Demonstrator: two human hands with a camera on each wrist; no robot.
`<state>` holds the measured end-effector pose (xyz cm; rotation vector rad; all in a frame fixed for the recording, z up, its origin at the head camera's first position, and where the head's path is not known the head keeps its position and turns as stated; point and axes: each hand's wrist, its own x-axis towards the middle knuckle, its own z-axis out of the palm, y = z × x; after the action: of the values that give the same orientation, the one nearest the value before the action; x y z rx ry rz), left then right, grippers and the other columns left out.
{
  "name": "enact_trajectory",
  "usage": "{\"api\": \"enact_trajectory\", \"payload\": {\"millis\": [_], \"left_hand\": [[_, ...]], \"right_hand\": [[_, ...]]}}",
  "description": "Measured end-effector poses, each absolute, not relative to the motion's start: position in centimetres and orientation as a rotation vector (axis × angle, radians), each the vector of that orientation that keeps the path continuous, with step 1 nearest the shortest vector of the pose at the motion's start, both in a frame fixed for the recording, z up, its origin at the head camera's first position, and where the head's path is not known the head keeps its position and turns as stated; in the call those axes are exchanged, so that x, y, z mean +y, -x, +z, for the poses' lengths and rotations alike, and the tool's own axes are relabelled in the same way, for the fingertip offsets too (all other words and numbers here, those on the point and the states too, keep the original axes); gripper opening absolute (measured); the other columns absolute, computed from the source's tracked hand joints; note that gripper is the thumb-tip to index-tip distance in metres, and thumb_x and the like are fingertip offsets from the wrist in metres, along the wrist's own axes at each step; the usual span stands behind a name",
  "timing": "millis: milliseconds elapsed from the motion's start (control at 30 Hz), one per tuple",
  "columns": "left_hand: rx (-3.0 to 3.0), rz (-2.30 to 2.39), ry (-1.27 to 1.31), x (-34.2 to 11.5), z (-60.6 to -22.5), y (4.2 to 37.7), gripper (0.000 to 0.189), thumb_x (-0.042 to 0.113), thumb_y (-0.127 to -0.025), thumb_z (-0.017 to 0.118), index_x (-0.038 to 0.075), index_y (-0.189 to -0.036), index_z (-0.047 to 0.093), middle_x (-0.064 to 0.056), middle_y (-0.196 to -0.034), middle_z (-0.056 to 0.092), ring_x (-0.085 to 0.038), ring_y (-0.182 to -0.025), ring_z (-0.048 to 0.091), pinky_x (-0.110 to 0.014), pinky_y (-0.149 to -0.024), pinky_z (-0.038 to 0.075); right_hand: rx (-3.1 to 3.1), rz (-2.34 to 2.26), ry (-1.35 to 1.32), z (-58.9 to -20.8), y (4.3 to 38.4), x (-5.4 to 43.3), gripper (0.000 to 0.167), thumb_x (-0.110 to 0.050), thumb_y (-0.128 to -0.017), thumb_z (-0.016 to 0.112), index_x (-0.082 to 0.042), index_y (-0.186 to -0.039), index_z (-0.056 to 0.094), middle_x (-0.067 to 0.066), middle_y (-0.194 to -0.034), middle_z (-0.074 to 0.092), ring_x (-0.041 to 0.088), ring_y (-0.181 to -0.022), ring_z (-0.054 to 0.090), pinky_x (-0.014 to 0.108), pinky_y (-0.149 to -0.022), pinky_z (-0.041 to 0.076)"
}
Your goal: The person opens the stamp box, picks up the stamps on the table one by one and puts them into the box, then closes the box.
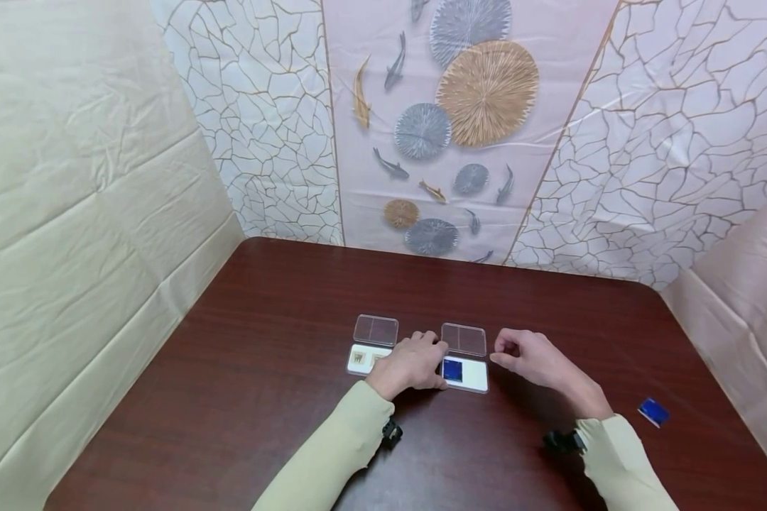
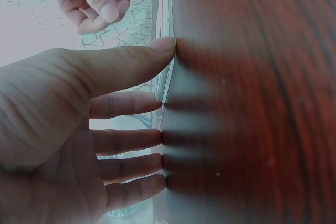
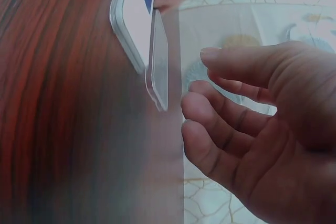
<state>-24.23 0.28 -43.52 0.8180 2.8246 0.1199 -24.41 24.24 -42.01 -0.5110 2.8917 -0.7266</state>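
Note:
My left hand (image 1: 415, 360) rests on the table with its fingers fairly straight. Its thumb and index finger touch the left end of a shallow white-lined case (image 1: 476, 376). A small dark blue picture square (image 1: 452, 370) lies in that case's left half; the right half shows bare white. To the right of the case hovers my right hand (image 1: 537, 358), fingers loosely curled with a gap to the thumb and nothing between them. In the right wrist view its fingertips (image 3: 195, 109) stand apart from the case (image 3: 137, 30).
Behind the case lies a clear divided lid (image 1: 464, 339). A second white case (image 1: 358, 359) with small beige picture squares, partly hidden by my left hand, has its own clear lid (image 1: 376, 330) behind it. Another blue piece (image 1: 653, 412) lies far right on the dark wooden table (image 1: 262, 426).

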Motion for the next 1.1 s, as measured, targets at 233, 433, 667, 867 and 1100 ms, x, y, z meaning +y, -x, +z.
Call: {"api": "enact_trajectory", "payload": {"millis": [233, 433, 667, 867, 1100], "left_hand": [[2.829, 0.122, -0.817, 0.4, -43.7, 24.4, 0.053, 0.051, -0.086, 0.071, 0.02, -0.128, 0.059, -0.005, -0.14, 0.052, -0.024, -0.125, 0.049, -0.037, -0.099, 0.045], [2.832, 0.115, -0.817, 0.4, -43.6, 24.3, 0.053, 0.051, -0.085, 0.071, 0.02, -0.127, 0.059, -0.005, -0.139, 0.052, -0.024, -0.125, 0.05, -0.036, -0.099, 0.046], [2.831, 0.1, -0.822, 0.5, -43.6, 24.3, 0.053, 0.051, -0.085, 0.071, 0.02, -0.127, 0.059, -0.006, -0.139, 0.053, -0.024, -0.124, 0.051, -0.036, -0.097, 0.047], [2.829, 0.097, -0.829, 0.6, -43.6, 24.3, 0.054, 0.051, -0.085, 0.071, 0.019, -0.127, 0.059, -0.006, -0.139, 0.052, -0.024, -0.124, 0.05, -0.036, -0.098, 0.046], [2.825, 0.112, -0.821, 0.4, -43.3, 24.2, 0.052, 0.05, -0.085, 0.071, 0.019, -0.126, 0.059, -0.006, -0.139, 0.052, -0.025, -0.125, 0.05, -0.037, -0.098, 0.046]], "right_hand": [[2.916, -0.723, 0.511, -41.5, 24.0, 26.2, 0.012, -0.021, -0.09, 0.071, -0.019, -0.085, 0.06, -0.003, -0.071, 0.053, 0.012, -0.063, 0.048, 0.025, -0.056, 0.039], [2.904, -0.774, 0.484, -41.2, 23.7, 27.9, 0.013, -0.024, -0.091, 0.07, -0.017, -0.086, 0.06, -0.002, -0.068, 0.054, 0.011, -0.059, 0.051, 0.026, -0.054, 0.043], [2.881, -0.797, 0.398, -41.1, 23.2, 29.9, 0.012, -0.023, -0.092, 0.069, -0.014, -0.09, 0.061, 0.001, -0.071, 0.056, 0.013, -0.06, 0.054, 0.027, -0.054, 0.047], [2.887, -0.812, 0.34, -40.9, 22.7, 32.0, 0.013, -0.023, -0.092, 0.068, -0.012, -0.091, 0.061, 0.002, -0.071, 0.058, 0.013, -0.061, 0.055, 0.027, -0.054, 0.048], [2.871, -0.82, 0.298, -40.3, 22.5, 34.5, 0.018, -0.027, -0.093, 0.068, -0.01, -0.095, 0.062, 0.003, -0.071, 0.059, 0.01, -0.064, 0.055, 0.027, -0.057, 0.05]]}}
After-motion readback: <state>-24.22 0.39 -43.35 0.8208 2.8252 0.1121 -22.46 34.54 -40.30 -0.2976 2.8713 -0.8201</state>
